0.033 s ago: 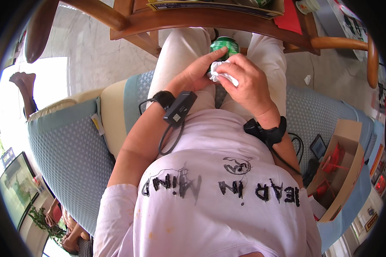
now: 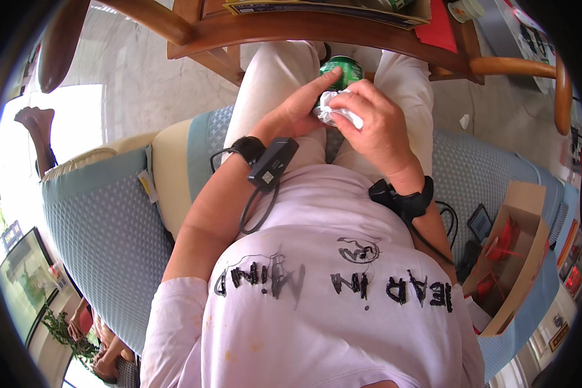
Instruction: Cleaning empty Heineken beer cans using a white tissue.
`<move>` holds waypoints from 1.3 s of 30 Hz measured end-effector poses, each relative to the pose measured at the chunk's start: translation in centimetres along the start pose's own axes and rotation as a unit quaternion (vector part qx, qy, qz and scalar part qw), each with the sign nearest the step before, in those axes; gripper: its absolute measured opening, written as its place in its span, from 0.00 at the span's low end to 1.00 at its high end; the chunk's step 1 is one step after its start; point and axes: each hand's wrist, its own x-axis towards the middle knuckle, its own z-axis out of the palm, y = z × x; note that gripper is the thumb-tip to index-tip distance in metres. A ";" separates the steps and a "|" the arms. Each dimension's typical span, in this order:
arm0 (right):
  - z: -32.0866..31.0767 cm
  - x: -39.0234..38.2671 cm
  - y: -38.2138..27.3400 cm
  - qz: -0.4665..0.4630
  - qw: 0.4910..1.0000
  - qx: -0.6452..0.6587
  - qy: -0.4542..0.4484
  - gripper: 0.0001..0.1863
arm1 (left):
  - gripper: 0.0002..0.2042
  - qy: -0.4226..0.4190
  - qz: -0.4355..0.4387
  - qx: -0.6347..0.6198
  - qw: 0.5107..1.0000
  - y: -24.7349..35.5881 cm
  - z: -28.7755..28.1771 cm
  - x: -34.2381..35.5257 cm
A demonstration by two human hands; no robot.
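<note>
**Green can (image 2: 346, 67) held steady between the legs (image 2: 260, 90)**

The left hand (image 2: 302, 103) gripped the can, thumb along its side, apparently to stop it shifting. Rightward, the right hand (image 2: 383, 128) pinched a crumpled white tissue (image 2: 344, 114) by the can's nearer end, probably bunched for firmer grip.

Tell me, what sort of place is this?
Probably a living room in a home: there's a sofa with a blue cushion, a leafy plant and what looks like a TV.
</note>
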 end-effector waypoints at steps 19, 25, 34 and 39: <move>-0.1 -0.4 0.9 0.048 0.998 0.019 0.020 0.09 | 0.18 -0.050 0.036 -0.049 0.997 -2.0 -2.6 3.2; -0.1 0.0 0.3 -0.007 1.000 -0.018 0.009 0.08 | 0.30 -0.057 0.055 -0.090 0.993 -1.2 -1.6 1.7; -0.2 -0.3 1.1 0.010 0.994 -0.091 0.055 0.09 | 0.23 0.030 0.047 -0.037 0.998 -1.0 -0.5 1.1; -0.2 0.3 1.4 0.008 0.990 -0.113 0.090 0.11 | 0.19 -0.052 0.024 -0.049 0.997 -1.3 -1.3 1.4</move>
